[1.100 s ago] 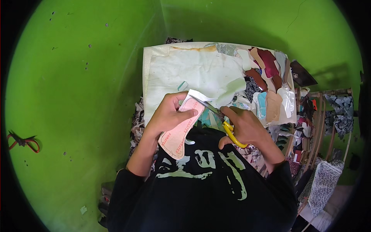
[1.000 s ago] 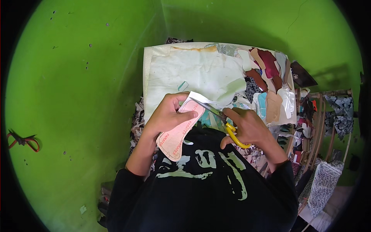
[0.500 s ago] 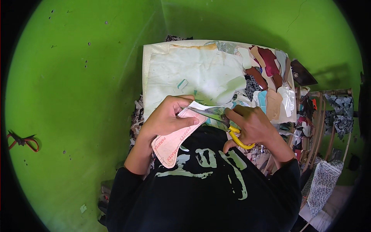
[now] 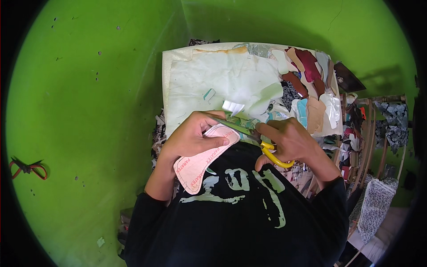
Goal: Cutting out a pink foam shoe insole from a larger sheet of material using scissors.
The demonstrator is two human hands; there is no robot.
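Observation:
My left hand (image 4: 201, 134) is closed on a pink insole-shaped piece (image 4: 195, 165) with red print and a drawn outline, its thumb pressed flat on top. White material shows under the piece's upper end. In my right hand (image 4: 287, 140) is a pair of scissors (image 4: 271, 153) with yellow handles, fingers wrapped round the loops. The dark blades point left along the upper edge of the pink piece, close to my left fingers. A small white offcut (image 4: 233, 107) is just beyond the blades, over the table.
A white-covered table (image 4: 191, 75) stands ahead, with shaped cut pieces in maroon (image 4: 307, 62), tan (image 4: 315, 116) and white at its right. A wooden rack (image 4: 369, 133) with fabric (image 4: 377, 207) is on the right. Red-handled pliers (image 4: 27, 168) hang on the green wall (image 4: 89, 120).
A white strip along the upper edge of the pink piece has come off and now shows beyond the blades. The blades have moved slightly; both hands keep their grip.

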